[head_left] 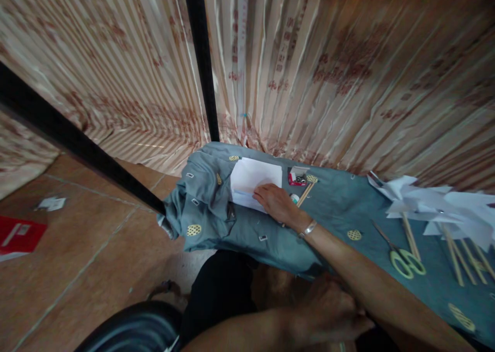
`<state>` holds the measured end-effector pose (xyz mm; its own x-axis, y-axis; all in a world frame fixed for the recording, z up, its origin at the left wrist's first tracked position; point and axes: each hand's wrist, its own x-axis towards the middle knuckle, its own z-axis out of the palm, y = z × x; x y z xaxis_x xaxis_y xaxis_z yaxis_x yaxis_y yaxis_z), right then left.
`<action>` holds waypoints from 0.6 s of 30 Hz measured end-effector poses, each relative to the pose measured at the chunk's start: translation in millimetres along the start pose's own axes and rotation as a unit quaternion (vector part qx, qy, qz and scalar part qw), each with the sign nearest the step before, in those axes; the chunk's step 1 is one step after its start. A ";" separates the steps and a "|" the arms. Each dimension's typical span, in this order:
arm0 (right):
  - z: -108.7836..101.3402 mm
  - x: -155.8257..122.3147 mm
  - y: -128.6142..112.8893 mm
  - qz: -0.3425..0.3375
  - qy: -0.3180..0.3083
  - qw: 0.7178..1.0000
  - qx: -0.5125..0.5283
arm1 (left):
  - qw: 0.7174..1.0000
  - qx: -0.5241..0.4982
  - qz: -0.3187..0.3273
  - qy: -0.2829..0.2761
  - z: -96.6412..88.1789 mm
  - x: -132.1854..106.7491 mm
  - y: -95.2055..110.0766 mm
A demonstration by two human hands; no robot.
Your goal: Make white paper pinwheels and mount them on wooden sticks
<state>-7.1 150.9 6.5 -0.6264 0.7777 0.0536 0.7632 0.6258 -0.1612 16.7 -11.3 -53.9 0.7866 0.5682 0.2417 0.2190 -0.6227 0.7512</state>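
Note:
My right hand (276,202) reaches out to the left over a table draped in a grey-blue cloth (340,207). Its fingers lie spread on the near right corner of a small stack of white paper (253,179); a metal bangle circles the wrist. My left hand (332,310) sits low at the near table edge, under my right forearm. It is blurred and its fingers cannot be made out. Just right of the paper are a small red box of clips (297,177) and a wooden stick (305,193).
Green-handled scissors (406,261), white paper pinwheels (436,205) and several wooden sticks (456,259) lie at the right. A black pole (201,58) and a slanting black bar (77,145) stand before a striped curtain. A red book (17,236) lies on the tiled floor.

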 end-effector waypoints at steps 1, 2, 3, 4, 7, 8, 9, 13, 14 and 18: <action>-0.6 0.5 -1.1 0.016 -0.007 1.000 -0.010 | 1.000 0.000 -0.001 -0.002 1.4 0.0 0.6; -0.9 1.3 -1.7 0.031 -0.012 0.999 -0.017 | 1.000 0.000 -0.001 -0.005 3.0 0.1 1.0; -1.0 2.3 -1.8 0.044 -0.015 0.999 -0.021 | 1.000 -0.001 -0.001 -0.007 4.4 0.2 1.2; -1.1 3.7 -1.4 0.055 -0.015 0.998 -0.021 | 1.000 -0.001 0.000 -0.008 5.8 0.2 1.2; -2.1 8.5 1.9 0.088 -0.001 0.996 -0.003 | 1.000 -0.007 0.006 -0.006 8.2 -1.1 0.5; -2.9 10.0 3.2 0.101 0.004 0.995 0.007 | 1.000 -0.010 0.010 -0.008 8.3 -2.1 0.3; -3.9 11.2 4.5 0.112 0.008 0.994 0.017 | 1.000 -0.012 0.014 -0.010 8.1 -3.3 0.2; -8.0 12.9 7.9 0.131 0.011 0.990 0.043 | 1.000 -0.018 0.012 -0.017 5.3 -7.1 0.9; -8.4 12.6 8.3 0.130 0.009 0.990 0.048 | 1.000 -0.019 0.011 -0.017 4.5 -7.3 1.4; -5.7 11.1 9.9 0.118 0.010 0.991 0.069 | 0.999 -0.030 0.017 -0.029 3.4 -4.4 3.9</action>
<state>-5.6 166.0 11.1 -0.4281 0.9036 0.0176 0.8587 0.4127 -0.3039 16.0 -18.1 -54.1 0.8250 0.5146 0.2335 0.1578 -0.6066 0.7792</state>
